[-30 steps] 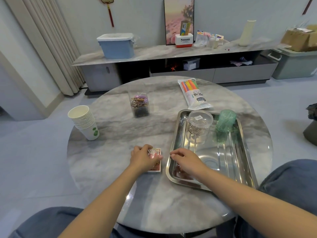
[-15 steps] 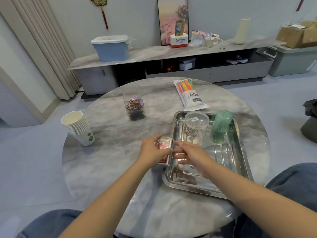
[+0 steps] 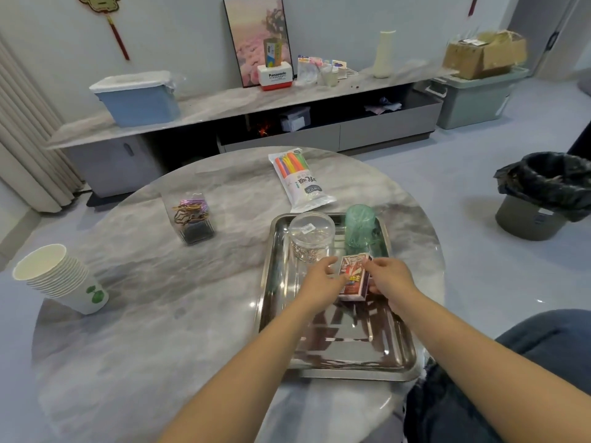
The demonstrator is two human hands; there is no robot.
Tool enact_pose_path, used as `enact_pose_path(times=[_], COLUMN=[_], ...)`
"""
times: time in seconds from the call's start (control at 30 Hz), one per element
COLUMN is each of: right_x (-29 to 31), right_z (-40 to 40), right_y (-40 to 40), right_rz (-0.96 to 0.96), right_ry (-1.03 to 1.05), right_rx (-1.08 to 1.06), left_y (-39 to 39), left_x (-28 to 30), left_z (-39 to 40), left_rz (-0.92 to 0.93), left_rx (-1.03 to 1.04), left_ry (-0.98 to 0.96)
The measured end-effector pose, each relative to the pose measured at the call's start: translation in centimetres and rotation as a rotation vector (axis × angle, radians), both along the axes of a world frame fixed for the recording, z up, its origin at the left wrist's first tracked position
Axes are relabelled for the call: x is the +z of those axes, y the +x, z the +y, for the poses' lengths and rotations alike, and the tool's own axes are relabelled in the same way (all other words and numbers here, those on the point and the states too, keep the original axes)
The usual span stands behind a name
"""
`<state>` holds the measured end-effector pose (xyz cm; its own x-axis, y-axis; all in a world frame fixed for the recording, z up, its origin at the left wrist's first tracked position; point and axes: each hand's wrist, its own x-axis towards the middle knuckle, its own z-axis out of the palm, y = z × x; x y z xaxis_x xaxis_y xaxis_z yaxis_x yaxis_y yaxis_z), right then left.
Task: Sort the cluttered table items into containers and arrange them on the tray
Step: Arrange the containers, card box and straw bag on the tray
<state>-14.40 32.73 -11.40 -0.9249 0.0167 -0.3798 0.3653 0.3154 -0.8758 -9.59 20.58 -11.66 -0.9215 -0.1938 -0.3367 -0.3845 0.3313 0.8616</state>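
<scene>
A small red and white card box (image 3: 352, 277) sits low over the middle of the steel tray (image 3: 266, 282); I cannot tell whether it touches the tray floor. My left hand (image 3: 319, 278) holds its left side and my right hand (image 3: 388, 276) pinches its right edge. Just behind the box, at the tray's far end, stand a clear lidded jar (image 3: 311, 235) with metal bits inside and a green plastic cup (image 3: 359, 225).
On the round marble table (image 3: 160, 314) are a clear box of binder clips (image 3: 193, 219), a pack of coloured straws (image 3: 299, 180) beyond the tray, and a stack of paper cups (image 3: 60, 279) at the left edge. A lined bin (image 3: 543, 193) stands on the floor to the right.
My left hand lifted the card box from the table left of the tray and carried it right, over the tray. My right hand moved from the tray's near corner to the box's right edge.
</scene>
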Motion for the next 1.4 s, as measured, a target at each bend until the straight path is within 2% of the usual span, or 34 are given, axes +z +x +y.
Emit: enact_pose_path(times=[0.2,0.3,0.4,0.67,1.07,1.4], right_x=[0.0,-0.2,-1.0,-3.5,-3.8,-3.6], right_z=[0.4,1.0,2.1,2.7,-0.1,-6.4], right_y=[-0.4,-0.6,-0.8,-0.6,-3.5,-5.1], right_rz=[0.222,0.253,0.267,0.432,0.457,0.448], right_ry=[0.312,0.454,0.562,0.492,0.429,0.353], right_rx=[0.105,0.073,0.073,0.234,0.356,0.389], left_y=[-2.0,-2.4,-1.8,-0.9,-1.1,-1.5], left_x=[-1.3,-1.9,-1.6,-1.8,-1.6,-0.7], left_z=[1.3,1.6,1.5,-0.8,-3.3,-7.7], left_rz=[0.006,0.016,0.028,0.048,-0.014,-0.036], left_rx=[0.027,0.013,0.04,-0.119,-0.152,-0.013], left_ry=[0.118,0.153,0.1,-0.188,-0.337,-0.339])
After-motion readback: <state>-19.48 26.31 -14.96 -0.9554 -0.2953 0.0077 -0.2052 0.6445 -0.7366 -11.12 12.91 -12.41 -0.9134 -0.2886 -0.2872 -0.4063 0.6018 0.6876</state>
